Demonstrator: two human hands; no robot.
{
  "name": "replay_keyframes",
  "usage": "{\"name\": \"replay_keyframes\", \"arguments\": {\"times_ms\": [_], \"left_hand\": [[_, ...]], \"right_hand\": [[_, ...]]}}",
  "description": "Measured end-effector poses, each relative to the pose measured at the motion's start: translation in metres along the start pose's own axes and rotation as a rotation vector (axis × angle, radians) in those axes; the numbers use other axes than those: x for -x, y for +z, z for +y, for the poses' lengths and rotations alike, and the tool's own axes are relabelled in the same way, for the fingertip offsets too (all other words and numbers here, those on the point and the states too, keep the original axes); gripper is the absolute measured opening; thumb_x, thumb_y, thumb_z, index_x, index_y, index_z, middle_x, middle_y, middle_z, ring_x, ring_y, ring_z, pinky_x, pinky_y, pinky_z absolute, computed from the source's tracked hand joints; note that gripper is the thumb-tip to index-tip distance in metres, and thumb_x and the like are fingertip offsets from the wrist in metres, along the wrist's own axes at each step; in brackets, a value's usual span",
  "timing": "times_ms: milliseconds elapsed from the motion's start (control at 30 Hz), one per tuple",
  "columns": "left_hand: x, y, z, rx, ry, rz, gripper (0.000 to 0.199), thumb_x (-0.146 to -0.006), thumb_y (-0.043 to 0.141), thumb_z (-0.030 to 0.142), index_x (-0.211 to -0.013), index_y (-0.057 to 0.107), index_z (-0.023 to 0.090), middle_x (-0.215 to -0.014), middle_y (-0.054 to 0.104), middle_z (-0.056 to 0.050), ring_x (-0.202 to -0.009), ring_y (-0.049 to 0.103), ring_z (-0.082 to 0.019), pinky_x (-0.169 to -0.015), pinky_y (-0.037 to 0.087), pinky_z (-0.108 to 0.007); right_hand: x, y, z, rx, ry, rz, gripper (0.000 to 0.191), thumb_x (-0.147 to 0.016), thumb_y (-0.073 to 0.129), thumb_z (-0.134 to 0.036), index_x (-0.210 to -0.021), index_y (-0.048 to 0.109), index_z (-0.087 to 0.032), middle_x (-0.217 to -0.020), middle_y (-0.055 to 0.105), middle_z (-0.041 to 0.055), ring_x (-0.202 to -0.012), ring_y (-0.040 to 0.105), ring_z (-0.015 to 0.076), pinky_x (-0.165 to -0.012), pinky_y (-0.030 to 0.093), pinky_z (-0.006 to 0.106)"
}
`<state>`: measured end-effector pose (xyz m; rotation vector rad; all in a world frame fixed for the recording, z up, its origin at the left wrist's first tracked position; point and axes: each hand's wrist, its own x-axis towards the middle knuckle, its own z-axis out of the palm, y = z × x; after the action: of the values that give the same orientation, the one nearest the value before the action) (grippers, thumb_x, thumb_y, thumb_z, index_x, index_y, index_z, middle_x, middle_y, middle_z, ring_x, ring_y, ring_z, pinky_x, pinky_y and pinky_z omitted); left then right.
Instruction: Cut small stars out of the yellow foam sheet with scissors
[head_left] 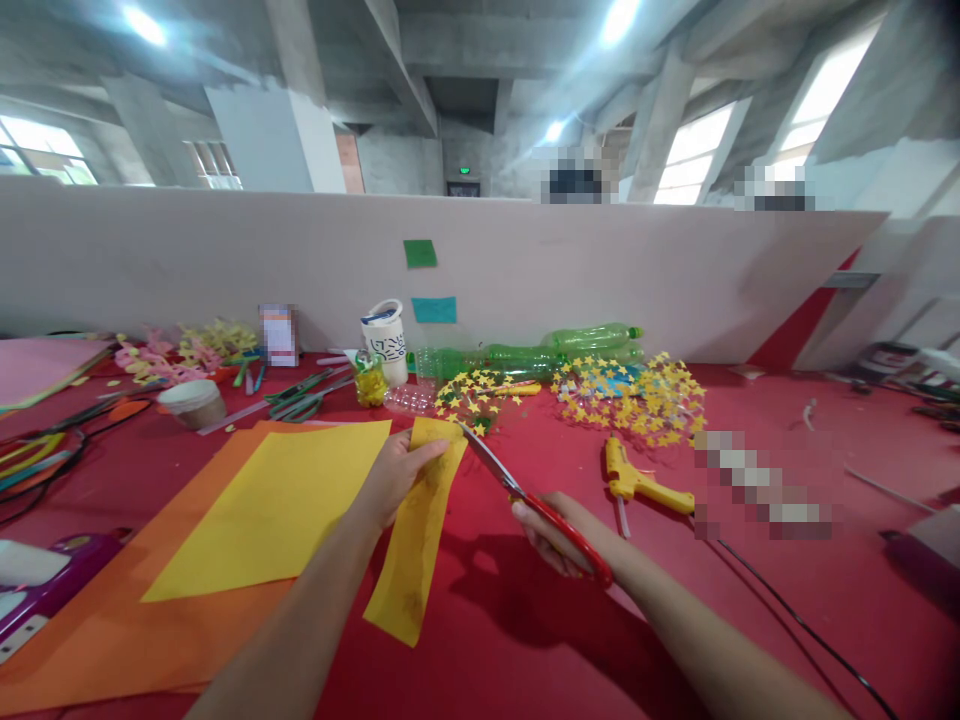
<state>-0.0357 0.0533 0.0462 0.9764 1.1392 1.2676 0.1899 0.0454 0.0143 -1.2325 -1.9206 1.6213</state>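
My left hand (400,468) pinches a long yellow paper strip (417,560) near its upper end, and the strip hangs down over the red table. Dark smudges mark the strip. In my right hand (556,530) are red-handled scissors (564,528), their blades pointing up and left with the tips at the strip's top right corner. Whether the blades are parted there is hard to tell. Yellow sheets (300,500) lie left of my left hand, on top of larger orange sheets (217,630).
Yellow star decorations (637,400) and green plastic bottles (525,358) stand along the back. A yellow glue gun (645,485) with a black cord lies right of my right hand. A paper cup (193,404), a white container (385,345) and a purple power strip (60,590) are further left.
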Motion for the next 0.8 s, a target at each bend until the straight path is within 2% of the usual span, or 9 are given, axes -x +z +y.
{"name": "replay_keyframes", "arguments": {"times_ms": [267, 533, 700, 767, 800], "left_hand": [[0.0, 0.0, 0.001, -0.011, 0.002, -0.011, 0.014, -0.065, 0.066, 0.025, -0.075, 0.065, 0.015, -0.061, 0.066, -0.001, -0.048, 0.058, -0.013, -0.046, 0.046, -0.022], [0.002, -0.004, 0.007, -0.069, -0.056, -0.064, 0.014, -0.066, 0.064, 0.025, -0.077, 0.066, 0.017, -0.061, 0.067, -0.001, -0.05, 0.059, -0.014, -0.049, 0.045, -0.023], [0.0, -0.008, 0.003, -0.117, -0.07, -0.103, 0.019, -0.066, 0.062, 0.028, -0.081, 0.065, 0.017, -0.07, 0.068, -0.004, -0.057, 0.061, -0.017, -0.054, 0.046, -0.026], [-0.003, -0.009, 0.002, -0.154, -0.036, -0.101, 0.024, -0.066, 0.062, 0.03, -0.086, 0.063, 0.016, -0.076, 0.068, -0.005, -0.061, 0.062, -0.019, -0.056, 0.046, -0.028], [-0.003, -0.008, 0.003, -0.176, 0.027, -0.065, 0.027, -0.065, 0.063, 0.03, -0.089, 0.062, 0.017, -0.078, 0.067, -0.005, -0.064, 0.062, -0.019, -0.057, 0.046, -0.027]], "right_hand": [[0.003, -0.003, -0.004, 0.005, -0.004, -0.007, 0.05, -0.078, 0.037, -0.062, -0.055, 0.04, -0.017, -0.031, 0.035, -0.0069, -0.025, 0.033, 0.0048, -0.026, 0.025, 0.014], [0.009, -0.017, -0.009, 0.111, -0.014, -0.061, 0.052, -0.078, 0.037, -0.061, -0.052, 0.041, -0.017, -0.031, 0.036, -0.0067, -0.026, 0.034, 0.0046, -0.028, 0.028, 0.014], [0.011, -0.023, -0.008, 0.125, -0.03, -0.083, 0.048, -0.08, 0.039, -0.057, -0.054, 0.042, -0.017, -0.032, 0.037, -0.0063, -0.026, 0.034, 0.005, -0.028, 0.025, 0.015], [0.011, -0.023, -0.008, 0.108, -0.008, -0.098, 0.048, -0.081, 0.037, -0.057, -0.055, 0.042, -0.017, -0.032, 0.037, -0.006, -0.026, 0.034, 0.0057, -0.028, 0.025, 0.016], [0.011, -0.023, -0.008, 0.091, 0.003, -0.101, 0.048, -0.081, 0.036, -0.057, -0.056, 0.043, -0.017, -0.032, 0.037, -0.006, -0.026, 0.034, 0.0061, -0.028, 0.026, 0.017]]}}
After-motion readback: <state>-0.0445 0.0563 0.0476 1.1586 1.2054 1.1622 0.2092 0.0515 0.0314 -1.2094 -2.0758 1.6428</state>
